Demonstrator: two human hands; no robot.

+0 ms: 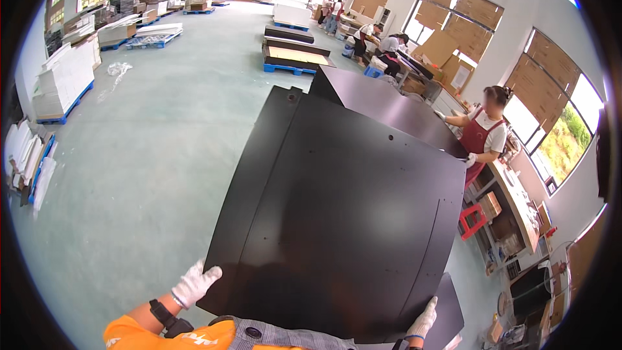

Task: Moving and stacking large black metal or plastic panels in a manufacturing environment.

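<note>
A big black panel (337,201) lies flat ahead of both hands, its long axis running away from the person toward the upper right, so nearly all of it sits beyond the fingers. The left hand (194,283), in a white glove, grips the near left corner with fingers (208,275) spread and wrapped over the edge. The right hand (424,319), also gloved, holds the near right edge, fingers together and curled around the rim; how tightly they close underneath cannot be seen. Both hands are at the near end, about equally close to it. At the far end a co-worker (486,136) in a red apron has gloved hands on the panel's far right corner. A second dark panel (382,100) shows past the far edge. Right of the right fingers runs a cluttered counter (518,204) with a red stool (472,220) beside it; left of the left fingers is green floor (142,155), with pallets (65,84) of white sheets well apart.
</note>
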